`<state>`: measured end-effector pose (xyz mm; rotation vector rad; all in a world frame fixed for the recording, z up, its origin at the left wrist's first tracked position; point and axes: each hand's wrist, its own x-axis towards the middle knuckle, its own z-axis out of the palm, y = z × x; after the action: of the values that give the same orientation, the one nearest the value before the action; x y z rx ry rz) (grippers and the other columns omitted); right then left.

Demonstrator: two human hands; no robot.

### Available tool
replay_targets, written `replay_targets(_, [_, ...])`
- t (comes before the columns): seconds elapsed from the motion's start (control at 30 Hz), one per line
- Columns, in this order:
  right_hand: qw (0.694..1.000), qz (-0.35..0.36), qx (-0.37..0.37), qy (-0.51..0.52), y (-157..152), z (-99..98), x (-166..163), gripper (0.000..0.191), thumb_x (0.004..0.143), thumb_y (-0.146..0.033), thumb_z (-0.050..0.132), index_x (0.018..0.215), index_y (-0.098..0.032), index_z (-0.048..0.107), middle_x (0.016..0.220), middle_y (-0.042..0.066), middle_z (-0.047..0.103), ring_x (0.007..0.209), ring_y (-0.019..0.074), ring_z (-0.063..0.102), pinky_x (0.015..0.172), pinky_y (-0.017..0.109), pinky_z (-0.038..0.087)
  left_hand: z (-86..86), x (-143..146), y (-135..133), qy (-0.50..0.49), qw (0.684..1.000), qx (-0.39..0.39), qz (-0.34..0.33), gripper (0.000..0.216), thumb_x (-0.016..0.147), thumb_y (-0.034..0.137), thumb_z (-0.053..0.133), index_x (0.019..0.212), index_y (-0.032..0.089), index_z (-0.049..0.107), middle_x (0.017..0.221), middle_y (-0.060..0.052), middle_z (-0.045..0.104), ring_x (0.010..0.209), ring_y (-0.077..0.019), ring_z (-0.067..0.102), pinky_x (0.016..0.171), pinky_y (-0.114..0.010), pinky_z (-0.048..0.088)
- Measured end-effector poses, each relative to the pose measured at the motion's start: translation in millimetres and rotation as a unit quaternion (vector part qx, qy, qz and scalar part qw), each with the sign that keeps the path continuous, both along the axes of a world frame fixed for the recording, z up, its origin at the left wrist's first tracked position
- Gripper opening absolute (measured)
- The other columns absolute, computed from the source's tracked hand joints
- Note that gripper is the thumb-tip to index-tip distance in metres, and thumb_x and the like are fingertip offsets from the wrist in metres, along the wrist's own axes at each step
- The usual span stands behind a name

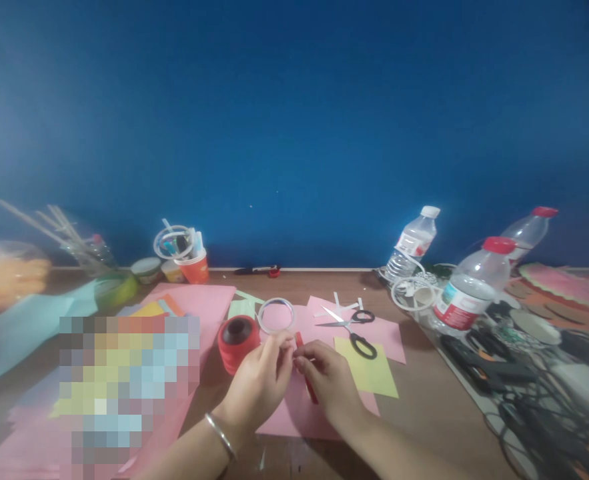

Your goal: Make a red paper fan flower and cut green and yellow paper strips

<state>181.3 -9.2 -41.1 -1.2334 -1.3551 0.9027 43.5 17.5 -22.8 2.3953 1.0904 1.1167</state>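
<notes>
My left hand (264, 373), with a silver bangle (219, 435) at the wrist, and my right hand (330, 383) meet above pink paper (294, 423). Both have their fingertips pinched together, nearly touching. What lies between them is too small to make out. A narrow red strip (311, 393) shows between and below my hands; whether they touch it I cannot tell. Just left of my left hand stands a red spool of thread (234, 347). Behind it is a clear ring (277, 316). Black-handled scissors (357, 330) lie spread apart to the right, over pink and yellow paper (374, 373).
Colored paper sheets (194, 307) cover the left side, partly pixelated. At the back stand an orange cup (194, 269) of pens and a white-capped bottle (413, 243). Red-capped bottles (474, 287) and tangled black cables (539, 400) crowd the right. A blue wall (294, 133) rises behind.
</notes>
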Motion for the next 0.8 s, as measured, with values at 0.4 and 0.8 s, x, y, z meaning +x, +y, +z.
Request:
replay_targets(0.4, [0.996, 0.011, -0.035, 0.087, -2, 1.2, 1, 0.019, 0.077, -0.027, 0.051, 0.083, -0.016, 0.065, 0.068, 0.002, 0.062, 0.050, 0.0123, 0.055, 0.046, 0.023, 0.045, 1.0, 0, 1, -0.011, 1.000, 0.002, 0.010, 0.018, 0.083, 0.014, 0.043, 0.100, 0.020, 0.044, 0.083, -0.002, 0.061, 0.075, -0.0148, 0.062, 0.064, -0.025, 0.050])
replay_targets(0.8, [0.998, 0.021, -0.028, 0.059, -1, -3.7, -3, 0.013, 0.078, -0.022, 0.048, 0.082, -0.017, 0.060, 0.075, 0.002, 0.060, 0.037, 0.0056, 0.045, 0.033, 0.018, 0.035, 0.3, 0, -1, -0.033, 0.999, -0.019, 0.017, 0.017, 0.083, 0.014, 0.043, 0.099, 0.021, 0.045, 0.082, -0.001, 0.061, 0.073, -0.0140, 0.062, 0.064, -0.024, 0.050])
